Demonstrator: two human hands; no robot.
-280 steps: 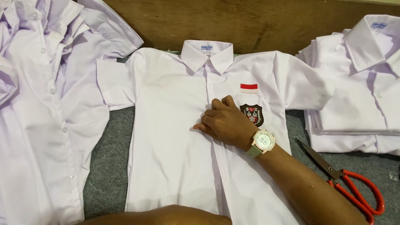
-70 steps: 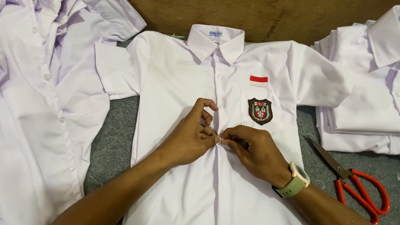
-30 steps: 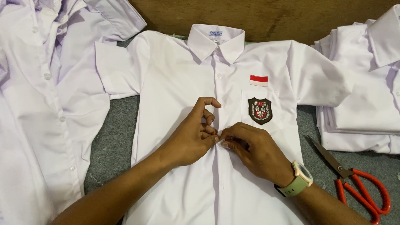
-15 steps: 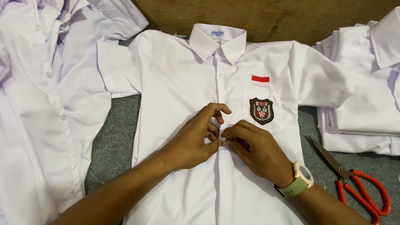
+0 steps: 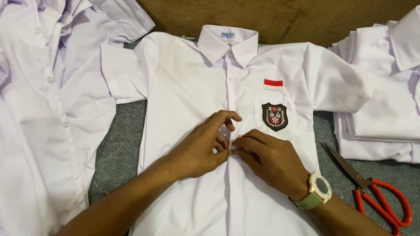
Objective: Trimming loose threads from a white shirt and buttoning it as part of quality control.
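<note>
A white short-sleeved shirt (image 5: 183, 100) lies flat on the grey cloth surface, collar at the top. It has a red-and-white patch and a dark crest badge (image 5: 274, 116) on the chest pocket. My left hand (image 5: 201, 146) and my right hand (image 5: 269, 159) meet at the shirt's front placket, just below the pocket's height. The fingertips of both hands pinch the fabric at a button there. A pale green watch (image 5: 316, 192) is on my right wrist.
Loose white shirts (image 5: 43, 109) are heaped at the left. A stack of folded white shirts (image 5: 385, 105) sits at the right. Red-handled scissors (image 5: 372, 192) lie at the lower right on the grey cloth surface (image 5: 118, 153). A wooden board (image 5: 280, 15) runs along the top.
Long ago only my right hand lay on the shirt. Within the last second both hands slid slightly lower down the placket, still pinching at the buttons.
</note>
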